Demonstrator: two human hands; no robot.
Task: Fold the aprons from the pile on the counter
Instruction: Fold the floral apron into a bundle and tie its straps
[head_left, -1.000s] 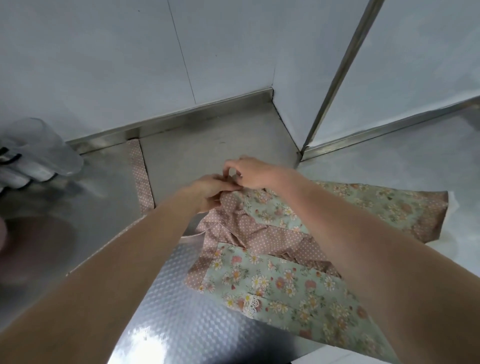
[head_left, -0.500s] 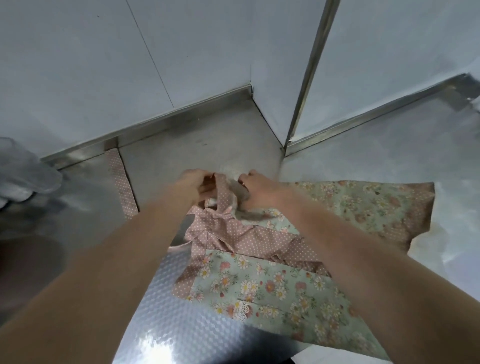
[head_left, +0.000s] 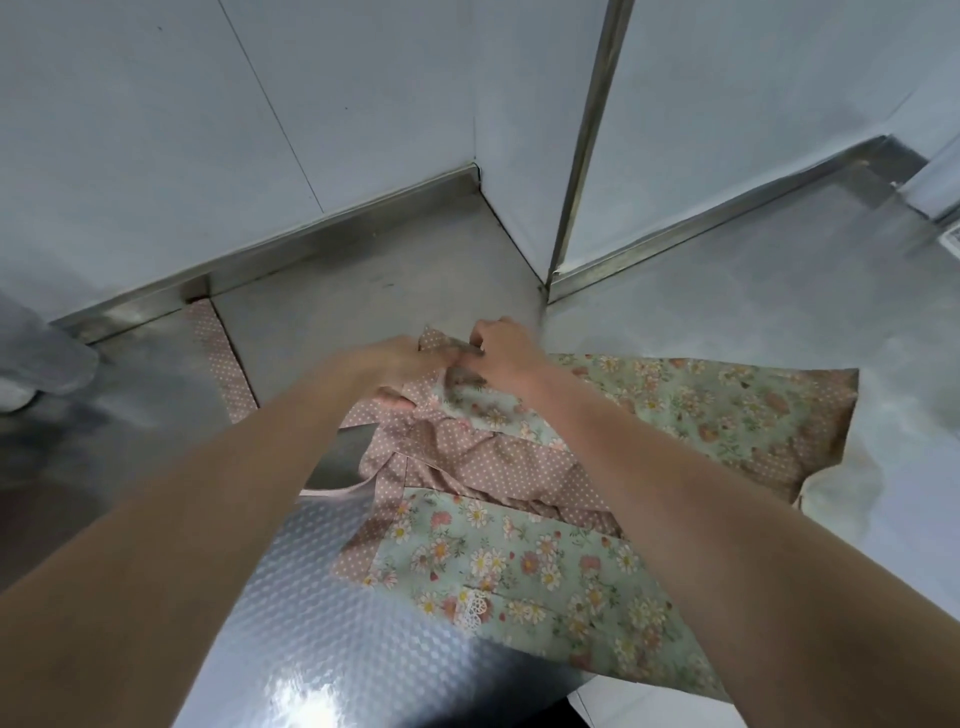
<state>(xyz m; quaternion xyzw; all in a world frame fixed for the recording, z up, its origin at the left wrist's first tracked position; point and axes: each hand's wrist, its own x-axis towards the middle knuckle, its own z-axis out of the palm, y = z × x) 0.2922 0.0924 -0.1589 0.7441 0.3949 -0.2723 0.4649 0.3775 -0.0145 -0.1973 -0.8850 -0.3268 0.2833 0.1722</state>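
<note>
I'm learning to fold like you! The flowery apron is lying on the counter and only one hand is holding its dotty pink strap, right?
Not quite: the head view shows both hands, the left hand and the right hand, pinching the dotty pink strap. The flowery apron does lie on the counter.

Camera: one wide-angle view, worn on my head
Facing: forward and steeply down, along both my bare forearms toward the inside corner of the pale wall panels
Nearness: close; my arms fill the lower frame, my left hand and right hand sit near the centre
Ground covered: the shiny steel counter with the green floral apron trimmed in pink dots
Shared views: none, a single camera
</note>
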